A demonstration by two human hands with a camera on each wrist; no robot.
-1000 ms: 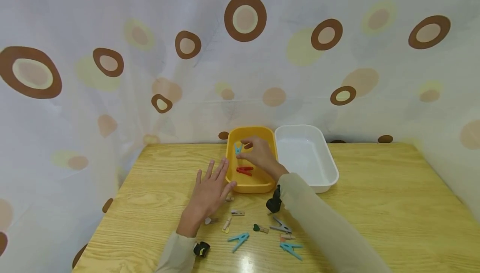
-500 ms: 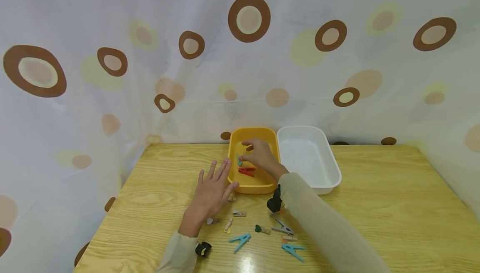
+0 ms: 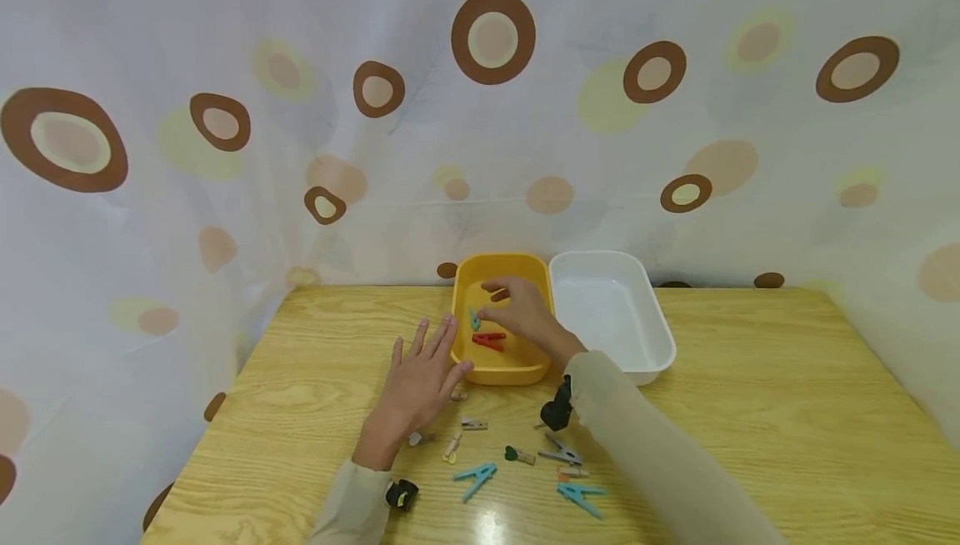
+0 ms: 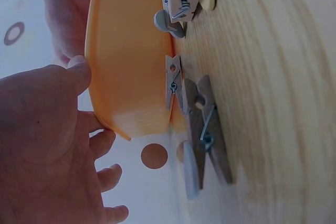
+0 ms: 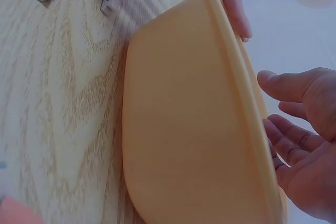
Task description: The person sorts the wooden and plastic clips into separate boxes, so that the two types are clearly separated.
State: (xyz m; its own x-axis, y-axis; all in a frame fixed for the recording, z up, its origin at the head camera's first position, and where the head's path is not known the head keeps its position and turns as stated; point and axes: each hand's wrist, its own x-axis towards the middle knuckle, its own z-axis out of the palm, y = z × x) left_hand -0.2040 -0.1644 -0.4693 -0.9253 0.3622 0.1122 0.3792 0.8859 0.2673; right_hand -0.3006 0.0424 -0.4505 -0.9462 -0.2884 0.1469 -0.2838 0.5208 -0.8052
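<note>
My right hand [image 3: 521,312] hovers over the yellow bin [image 3: 504,376], thumb and fingers apart with nothing between them. Just left of its thumb, a light blue clothespin [image 3: 475,320] lies in the bin, partly hard to make out. Closer to me in the same bin is a red clothespin [image 3: 489,340]. My left hand [image 3: 416,382] rests against the bin's near left corner with fingers spread. In the left wrist view, its thumb touches the orange-looking rim [image 4: 90,40]. From the right wrist view, the bin's wall [image 5: 184,114] hides its contents.
A white bin [image 3: 611,312] stands against the yellow one's right side. Scattered on the wooden table before me are blue clothespins [image 3: 477,478], a grey clothespin [image 3: 561,451] and several small wooden clothespins [image 3: 474,424]. A patterned cloth [image 3: 405,153] hangs behind the table.
The light blue clothespin has gone from my right fingertips down into the bin, and the fingers have let go of it. My left hand stays at the bin's corner.
</note>
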